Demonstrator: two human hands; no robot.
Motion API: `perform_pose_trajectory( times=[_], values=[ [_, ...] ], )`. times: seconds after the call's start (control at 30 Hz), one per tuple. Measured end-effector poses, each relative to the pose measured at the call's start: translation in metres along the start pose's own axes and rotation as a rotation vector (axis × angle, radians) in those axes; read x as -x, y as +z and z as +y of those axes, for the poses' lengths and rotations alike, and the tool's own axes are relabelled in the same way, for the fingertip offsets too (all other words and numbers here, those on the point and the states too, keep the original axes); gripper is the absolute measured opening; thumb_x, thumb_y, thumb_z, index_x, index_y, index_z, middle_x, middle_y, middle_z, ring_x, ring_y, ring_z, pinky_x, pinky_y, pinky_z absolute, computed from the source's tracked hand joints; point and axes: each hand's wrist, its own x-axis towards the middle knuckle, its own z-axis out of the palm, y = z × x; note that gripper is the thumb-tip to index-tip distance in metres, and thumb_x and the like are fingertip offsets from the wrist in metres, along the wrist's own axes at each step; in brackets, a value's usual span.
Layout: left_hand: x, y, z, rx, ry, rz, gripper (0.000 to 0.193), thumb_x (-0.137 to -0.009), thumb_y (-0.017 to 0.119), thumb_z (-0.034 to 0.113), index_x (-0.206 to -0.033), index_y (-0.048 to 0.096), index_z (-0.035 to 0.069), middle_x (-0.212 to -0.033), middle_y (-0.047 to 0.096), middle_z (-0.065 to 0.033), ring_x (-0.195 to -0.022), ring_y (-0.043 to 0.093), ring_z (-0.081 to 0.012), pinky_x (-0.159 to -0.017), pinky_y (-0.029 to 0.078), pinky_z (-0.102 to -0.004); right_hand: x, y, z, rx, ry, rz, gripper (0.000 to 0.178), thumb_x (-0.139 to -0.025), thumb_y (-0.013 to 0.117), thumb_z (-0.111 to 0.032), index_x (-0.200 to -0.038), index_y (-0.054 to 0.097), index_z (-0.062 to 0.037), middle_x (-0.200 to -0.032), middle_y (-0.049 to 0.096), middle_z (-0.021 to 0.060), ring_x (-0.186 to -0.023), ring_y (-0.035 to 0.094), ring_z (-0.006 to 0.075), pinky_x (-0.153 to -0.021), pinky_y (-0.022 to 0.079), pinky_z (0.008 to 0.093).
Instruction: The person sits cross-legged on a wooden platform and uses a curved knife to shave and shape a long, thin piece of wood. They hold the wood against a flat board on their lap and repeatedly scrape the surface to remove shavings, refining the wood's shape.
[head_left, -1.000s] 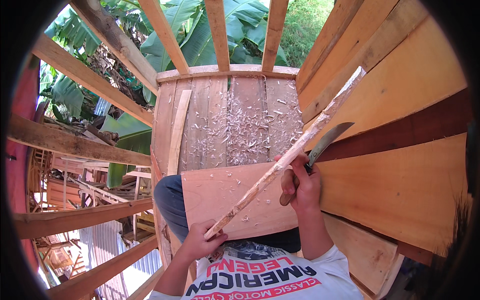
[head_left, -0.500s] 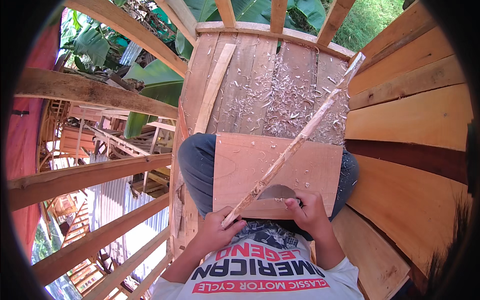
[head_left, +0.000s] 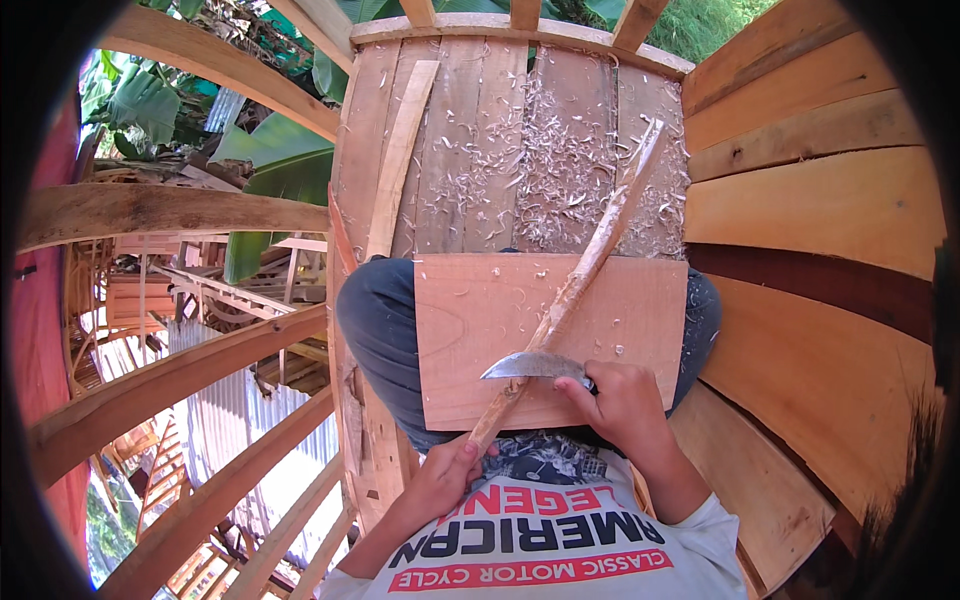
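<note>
My left hand (head_left: 450,472) is closed around the near end of a long, partly peeled wooden stick (head_left: 580,275). The stick slants away to the far right, over a flat wooden board (head_left: 470,340) that lies across my lap. In my right hand (head_left: 625,398) is a knife (head_left: 535,366) with a broad, curved blade; my fingers wrap its handle, which is mostly hidden. The blade points left and crosses over the stick near its held end. Whether the edge touches the wood, I cannot tell. Small curled shavings dot the board.
Wood shavings (head_left: 570,160) are strewn over the plank floor (head_left: 495,90) ahead. A loose wooden strip (head_left: 405,150) lies at the floor's left. Slatted wooden rails (head_left: 180,370) stand on the left, and a plank wall (head_left: 800,220) rises close on the right.
The knife blade has turned flatter and now lies across the stick, pointing left. The stick's far end has come nearer and shifted left. Both hands keep their hold.
</note>
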Motion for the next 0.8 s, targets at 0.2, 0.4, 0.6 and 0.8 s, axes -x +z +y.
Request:
perform_pose_trajectory(
  times=[0.2, 0.4, 0.6, 0.8],
  values=[
    [0.003, 0.001, -0.001, 0.088, -0.068, -0.026, 0.052, -0.103, 0.026, 0.039, -0.100, 0.057, -0.003, -0.060, 0.036, 0.0028, -0.056, 0.033, -0.0074, -0.053, 0.031, -0.0232, -0.003, 0.006, -0.001, 0.125, 0.008, 0.016, 0.052, -0.083, 0.060, -0.052, -0.065, 0.061, -0.0031, -0.060, 0.060, 0.0162, -0.054, 0.061, 0.0327, -0.048, 0.046, 0.0403],
    [0.003, 0.001, 0.003, 0.108, -0.125, -0.021, 0.052, -0.103, 0.027, 0.039, -0.100, 0.057, -0.003, -0.060, 0.036, 0.0034, -0.056, 0.032, -0.0067, -0.052, 0.030, -0.0228, -0.010, 0.002, 0.004, 0.260, -0.031, 0.100, 0.052, -0.079, 0.061, -0.056, -0.063, 0.059, -0.0064, -0.059, 0.059, 0.0109, -0.052, 0.060, 0.0279, -0.046, 0.045, 0.0366],
    [0.000, -0.001, 0.001, 0.076, -0.103, -0.021, 0.051, -0.102, 0.029, 0.040, -0.100, 0.056, -0.003, -0.061, 0.035, 0.0033, -0.057, 0.031, -0.0065, -0.053, 0.030, -0.0224, -0.010, 0.005, 0.011, 0.300, -0.056, 0.187, 0.052, -0.077, 0.063, -0.057, -0.060, 0.055, -0.0080, -0.056, 0.055, 0.0087, -0.049, 0.057, 0.0266, -0.044, 0.043, 0.0357],
    [-0.002, -0.004, -0.005, 0.113, -0.102, -0.066, 0.053, -0.102, 0.028, 0.041, -0.100, 0.057, -0.003, -0.061, 0.036, 0.0027, -0.057, 0.033, -0.0072, -0.054, 0.031, -0.0228, -0.009, 0.008, 0.014, 0.324, -0.061, 0.243, 0.050, -0.078, 0.064, -0.053, -0.060, 0.055, -0.0068, -0.055, 0.053, 0.0105, -0.050, 0.057, 0.0289, -0.046, 0.042, 0.0383]
  ],
)
